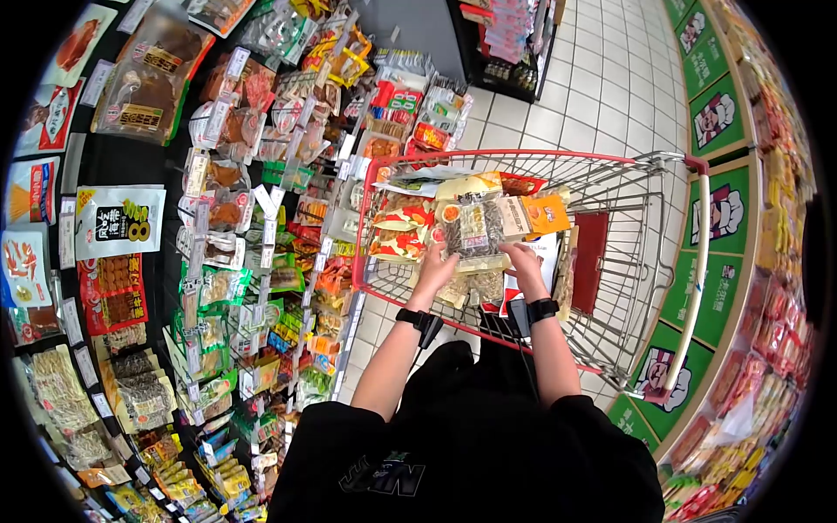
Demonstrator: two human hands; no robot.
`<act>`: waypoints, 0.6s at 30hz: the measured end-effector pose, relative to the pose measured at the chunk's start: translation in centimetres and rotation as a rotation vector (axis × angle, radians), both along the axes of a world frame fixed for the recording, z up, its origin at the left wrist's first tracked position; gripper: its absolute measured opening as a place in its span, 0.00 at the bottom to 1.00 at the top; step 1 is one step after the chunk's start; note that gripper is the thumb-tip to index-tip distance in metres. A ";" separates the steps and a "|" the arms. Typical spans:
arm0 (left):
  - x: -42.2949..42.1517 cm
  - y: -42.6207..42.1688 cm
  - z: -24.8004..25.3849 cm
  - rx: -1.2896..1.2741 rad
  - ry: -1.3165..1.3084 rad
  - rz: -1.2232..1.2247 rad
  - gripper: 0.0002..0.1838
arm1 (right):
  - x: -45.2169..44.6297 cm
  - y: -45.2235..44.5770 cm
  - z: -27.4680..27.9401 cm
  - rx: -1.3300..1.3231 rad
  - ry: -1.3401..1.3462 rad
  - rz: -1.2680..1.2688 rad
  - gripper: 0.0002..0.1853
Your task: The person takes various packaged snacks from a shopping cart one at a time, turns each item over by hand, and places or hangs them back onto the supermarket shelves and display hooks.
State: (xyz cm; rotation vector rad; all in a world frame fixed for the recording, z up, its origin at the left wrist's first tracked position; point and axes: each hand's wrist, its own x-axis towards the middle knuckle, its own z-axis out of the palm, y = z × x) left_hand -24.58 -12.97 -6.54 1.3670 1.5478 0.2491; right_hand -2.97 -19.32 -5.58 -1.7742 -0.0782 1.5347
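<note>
- Packet (473, 234) of dark food, held flat over the full cart (603, 261).
- Left hand (436, 272): fingers pinch its near left corner, thumb on top.
- Right hand (525, 267): fingers pinch its near right corner.
- Orange bag (547, 214) lies just beside it, to the right.
- Red and cream bags (403, 220) lie to the left.

Packed cart at frame centre

The red-rimmed wire cart (523, 153) carries bagged goods heaped in its left half. Red-and-cream bags (403, 218) lie at the left end; an orange-and-white pack (547, 214) sits at the pile's right. A red panel (589, 263) stands right of them.
</note>
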 end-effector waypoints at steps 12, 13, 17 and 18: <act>1.5 0.0 2.1 -0.024 0.027 -0.119 0.32 | 0.2 2.1 1.3 -0.039 0.078 0.202 0.49; 1.5 -0.2 2.0 -0.042 0.042 -0.159 0.36 | 0.1 2.0 1.0 -0.039 0.074 0.204 0.49; 1.9 -0.7 3.5 -0.060 0.036 -0.360 0.47 | -0.7 1.7 0.3 0.046 -0.092 0.183 0.36; 2.3 -1.0 4.5 -0.056 0.029 -0.357 0.47 | -0.7 1.7 1.5 0.048 -0.099 0.186 0.36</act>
